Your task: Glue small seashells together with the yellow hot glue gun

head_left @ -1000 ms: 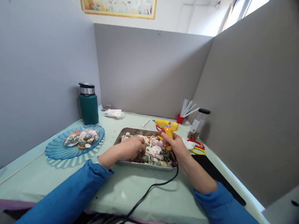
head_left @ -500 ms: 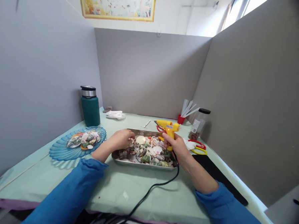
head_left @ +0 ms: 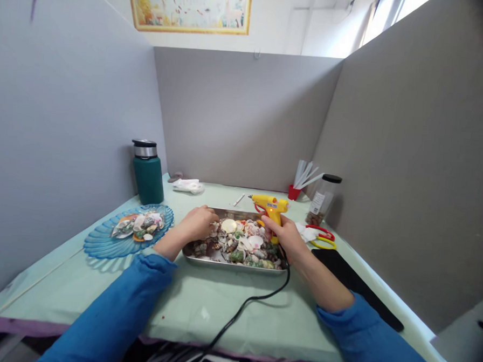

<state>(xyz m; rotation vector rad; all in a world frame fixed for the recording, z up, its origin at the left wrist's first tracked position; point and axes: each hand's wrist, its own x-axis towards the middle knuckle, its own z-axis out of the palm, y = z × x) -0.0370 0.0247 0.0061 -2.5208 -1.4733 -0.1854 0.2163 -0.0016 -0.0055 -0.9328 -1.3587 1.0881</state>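
Writing on the blue label of the yellow glue gun [head_left: 271, 206] is staying unreadable while the right hand [head_left: 288, 236] is gripping its handle over the shell tray [head_left: 237, 263] on the desk [head_left: 202, 303], the left hand [head_left: 196, 224] curling closed among the shells [head_left: 238, 243] at the tray's left end

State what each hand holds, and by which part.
The right hand holds the yellow glue gun by its handle. The left hand rests among shells in the metal tray; any hold cannot be told.
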